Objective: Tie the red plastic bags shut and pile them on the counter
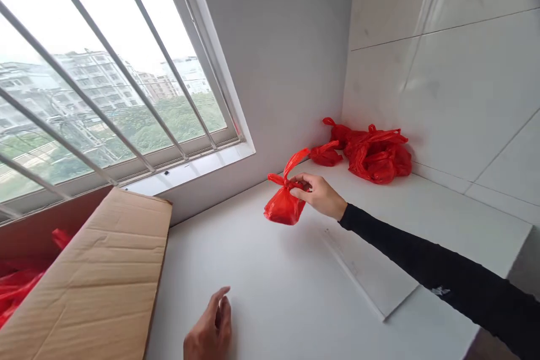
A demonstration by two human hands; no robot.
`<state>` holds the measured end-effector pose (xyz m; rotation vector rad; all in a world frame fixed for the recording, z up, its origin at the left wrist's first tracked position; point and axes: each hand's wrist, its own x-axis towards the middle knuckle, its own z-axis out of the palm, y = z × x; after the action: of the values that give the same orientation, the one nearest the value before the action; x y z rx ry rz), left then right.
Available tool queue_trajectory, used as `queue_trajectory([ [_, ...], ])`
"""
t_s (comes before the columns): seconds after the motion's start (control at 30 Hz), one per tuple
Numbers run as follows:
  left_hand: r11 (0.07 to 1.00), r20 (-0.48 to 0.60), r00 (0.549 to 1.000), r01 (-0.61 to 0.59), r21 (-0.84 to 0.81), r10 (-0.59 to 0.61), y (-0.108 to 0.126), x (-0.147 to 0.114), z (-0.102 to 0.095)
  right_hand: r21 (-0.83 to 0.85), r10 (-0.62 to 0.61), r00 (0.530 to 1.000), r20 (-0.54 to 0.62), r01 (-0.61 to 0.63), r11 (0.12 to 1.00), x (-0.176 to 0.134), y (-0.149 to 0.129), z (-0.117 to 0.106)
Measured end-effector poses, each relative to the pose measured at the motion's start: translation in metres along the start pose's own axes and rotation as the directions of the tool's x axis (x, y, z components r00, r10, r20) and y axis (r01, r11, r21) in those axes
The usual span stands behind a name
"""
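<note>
My right hand (318,194), in a black sleeve, pinches a small red plastic bag (282,206) just below its knot. The bag hangs above the white surface, its two tied handle ends sticking up and its bottom bulging; what lies inside cannot be made out. Low in the view, my left hand (210,327) hovers over the same surface with its fingers loosely bent and apart, holding nothing. More knotted red bags (375,154) lie heaped in the far corner, and a smaller one (327,154) sits at their left.
A cardboard box (97,270) with its flap folded out stands at the left, red bags (21,292) inside. A thin white panel (371,275) lies on the white surface (261,270). Behind are a barred window (109,79), a grey wall (291,56) and a tiled wall (455,90).
</note>
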<state>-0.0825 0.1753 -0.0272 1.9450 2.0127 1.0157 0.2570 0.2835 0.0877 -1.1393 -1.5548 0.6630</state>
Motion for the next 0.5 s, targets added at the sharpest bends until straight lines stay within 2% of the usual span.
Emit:
queue_trajectory([
  [0.07,0.984,-0.168,0.981,0.073,-0.160,-0.100,0.017,-0.009,-0.012,0.089,0.044,0.990,0.133,-0.056,0.994,-0.034,-0.014,0.025],
  [0.13,0.957,-0.220,0.969,0.043,-0.287,-0.109,0.042,-0.017,-0.024,0.167,0.077,0.960,0.270,-0.125,0.978,-0.066,-0.024,0.047],
  [0.2,0.908,-0.177,0.984,-0.053,-0.415,-0.023,0.069,-0.025,-0.032,0.221,0.082,0.919,0.386,-0.179,0.959,-0.093,-0.031,0.066],
  [0.23,0.869,-0.111,0.994,-0.046,-0.492,-0.010,0.081,-0.029,-0.034,0.242,0.080,0.898,0.433,-0.202,0.949,-0.104,-0.033,0.073],
  [0.3,0.816,0.010,0.999,0.034,-0.576,-0.034,0.098,-0.037,-0.034,0.270,0.075,0.863,0.500,-0.238,0.933,-0.123,-0.036,0.084],
  [0.37,0.778,0.089,0.993,0.113,-0.618,-0.073,0.106,-0.045,-0.034,0.277,0.080,0.830,0.552,-0.273,0.921,-0.136,-0.038,0.088],
  [0.43,0.762,0.095,0.987,0.158,-0.628,-0.126,0.105,-0.052,-0.036,0.265,0.094,0.789,0.607,-0.312,0.912,-0.145,-0.038,0.087],
  [0.5,0.755,-0.006,0.979,0.155,-0.637,-0.206,0.097,-0.054,-0.042,0.233,0.117,0.756,0.644,-0.340,0.911,-0.152,-0.037,0.081],
])
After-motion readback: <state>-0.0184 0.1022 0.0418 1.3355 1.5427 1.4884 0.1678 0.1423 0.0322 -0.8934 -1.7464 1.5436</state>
